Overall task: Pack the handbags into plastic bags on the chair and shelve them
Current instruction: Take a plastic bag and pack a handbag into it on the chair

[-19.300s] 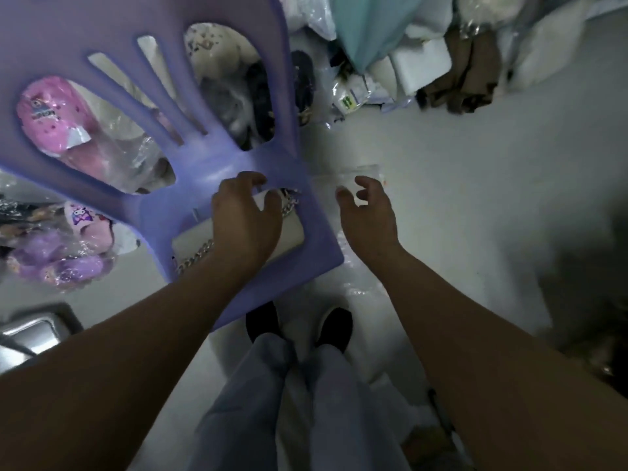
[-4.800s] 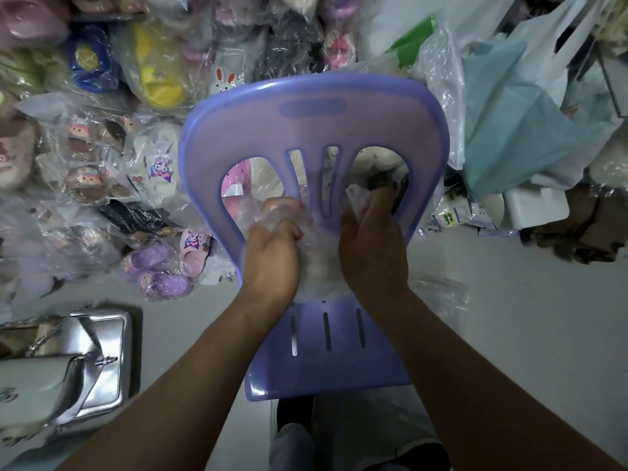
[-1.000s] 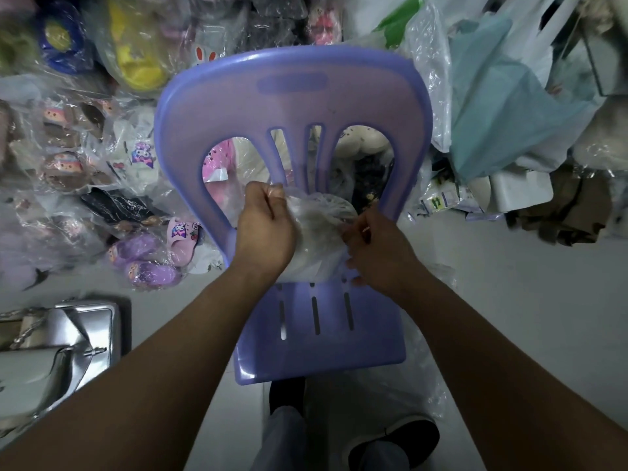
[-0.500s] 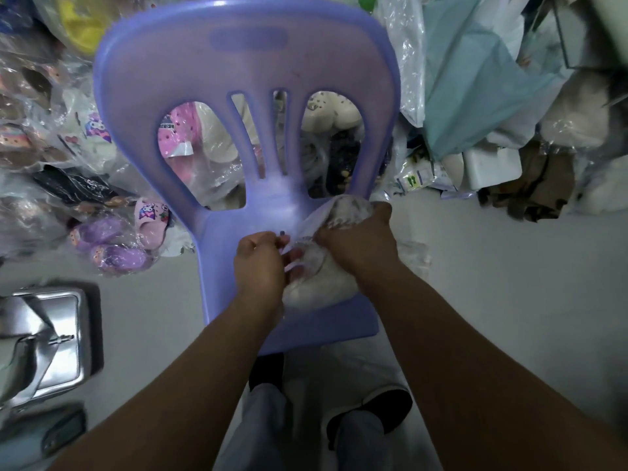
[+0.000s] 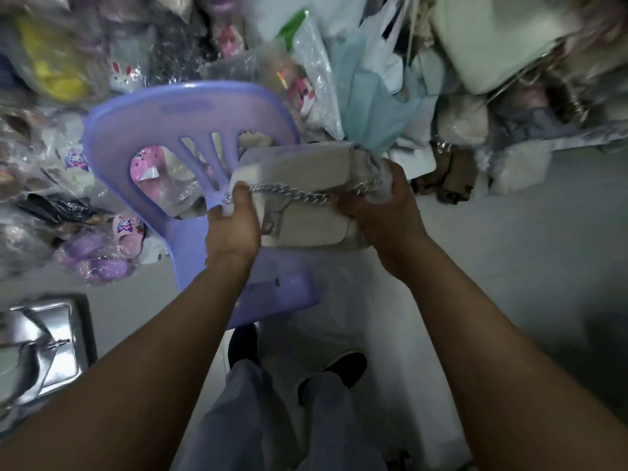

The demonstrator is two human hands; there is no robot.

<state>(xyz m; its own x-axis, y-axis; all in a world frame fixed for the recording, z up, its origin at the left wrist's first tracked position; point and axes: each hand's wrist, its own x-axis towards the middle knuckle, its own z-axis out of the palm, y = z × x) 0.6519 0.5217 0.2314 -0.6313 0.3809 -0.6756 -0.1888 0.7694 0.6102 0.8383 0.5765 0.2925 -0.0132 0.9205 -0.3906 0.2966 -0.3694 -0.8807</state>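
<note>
While we hold the cream handbag (image 5: pixel 306 202) between both hands, our left hand (image 5: pixel 234 229) grips its left end, thumb curled over the silver chain (image 5: pixel 299 196), and our right hand (image 5: pixel 384 215) clasps the right end, where the clear plastic bag (image 5: pixel 382 185) bunches. The handbag hangs over the purple chair (image 5: pixel 170 124), whose seat lies below our left hand. A silver handbag (image 5: pixel 40 341) lies on the floor (image 5: pixel 526 232), well left of that hand

Left hand (image 5: pixel 232 229) and right hand (image 5: pixel 384 215) grip a cream handbag (image 5: pixel 306 171).
</note>
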